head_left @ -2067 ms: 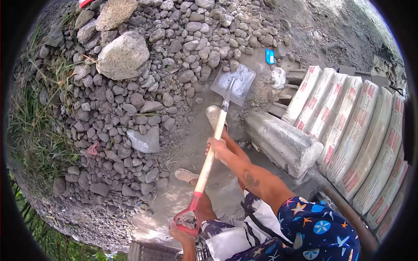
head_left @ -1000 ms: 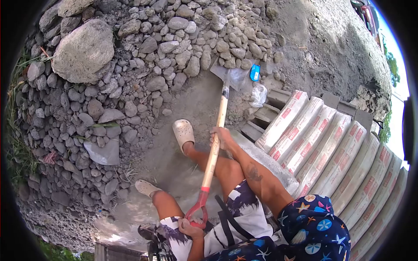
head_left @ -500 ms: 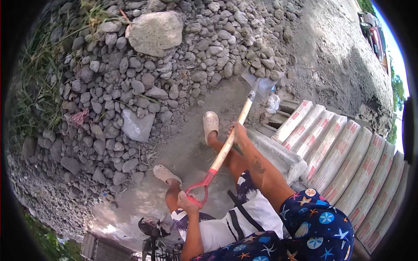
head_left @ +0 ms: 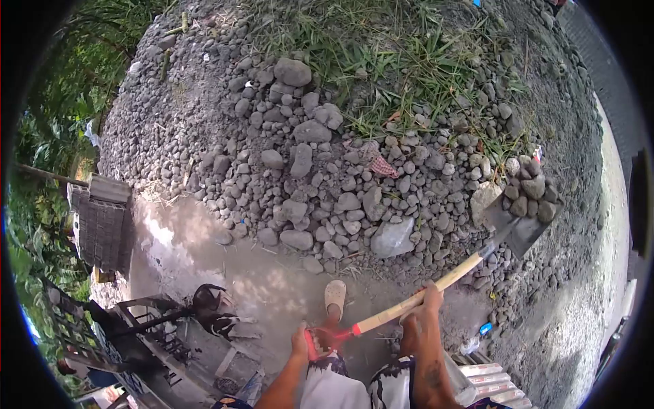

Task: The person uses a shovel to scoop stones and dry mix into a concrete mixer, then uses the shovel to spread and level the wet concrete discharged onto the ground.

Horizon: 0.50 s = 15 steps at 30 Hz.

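A shovel (head_left: 436, 283) with a wooden shaft, red D-shaped grip and metal blade slants up to the right across my front. My left hand (head_left: 300, 341) is closed round the red grip near my knees. Farther along, my right hand (head_left: 430, 298) wraps the wooden shaft. The blade (head_left: 523, 235) carries a heap of grey stones (head_left: 531, 191) and is over the right side of the stone pile (head_left: 347, 225). Whether its underside touches the pile cannot be seen.
Grass (head_left: 388, 61) covers the pile's far side. A pale plastic piece (head_left: 393, 238) lies among stones. Stacked blocks (head_left: 102, 221) stand left, near a dark metal frame (head_left: 146, 334). Filled sacks (head_left: 489, 382) lie at lower right. A light clog (head_left: 334, 298) is on my foot.
The shovel blade has come up from the ground near the sacks, now loaded with stones. My view has turned left, toward the grass and blocks. Both hands keep their hold.
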### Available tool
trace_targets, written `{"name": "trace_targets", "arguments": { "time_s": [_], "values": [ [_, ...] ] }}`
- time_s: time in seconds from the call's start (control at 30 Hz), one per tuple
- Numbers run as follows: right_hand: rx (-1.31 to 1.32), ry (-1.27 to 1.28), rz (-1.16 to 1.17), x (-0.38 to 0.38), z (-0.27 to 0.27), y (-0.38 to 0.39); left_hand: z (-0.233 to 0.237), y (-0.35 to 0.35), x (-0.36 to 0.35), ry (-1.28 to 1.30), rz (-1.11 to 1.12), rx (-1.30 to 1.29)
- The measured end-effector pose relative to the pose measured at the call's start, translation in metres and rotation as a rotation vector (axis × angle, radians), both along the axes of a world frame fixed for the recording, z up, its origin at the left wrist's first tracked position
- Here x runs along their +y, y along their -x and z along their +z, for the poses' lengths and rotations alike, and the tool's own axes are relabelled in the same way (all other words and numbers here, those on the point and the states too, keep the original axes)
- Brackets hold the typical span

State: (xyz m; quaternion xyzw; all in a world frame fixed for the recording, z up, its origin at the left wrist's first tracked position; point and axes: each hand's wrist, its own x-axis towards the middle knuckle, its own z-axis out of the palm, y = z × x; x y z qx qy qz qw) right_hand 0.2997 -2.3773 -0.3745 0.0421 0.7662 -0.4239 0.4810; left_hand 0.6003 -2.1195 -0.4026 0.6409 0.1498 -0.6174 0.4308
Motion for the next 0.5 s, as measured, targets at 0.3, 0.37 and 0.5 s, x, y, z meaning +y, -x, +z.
{"name": "trace_targets", "arguments": {
  "time_s": [0.3, 0.37, 0.5],
  "values": [
    [-0.304, 0.364, 0.267, 0.007, 0.179, -0.152, 0.089, -0.085, 0.054, -0.121, -0.128, 0.086],
    [-0.413, 0.352, 0.137, 0.045, 0.186, -0.154, 0.117, -0.099, 0.068, -0.123, -0.182, 0.044],
    [-0.456, 0.356, -0.041, 0.108, 0.168, -0.135, 0.159, -0.121, 0.058, -0.073, -0.283, -0.062]
  ]
}}
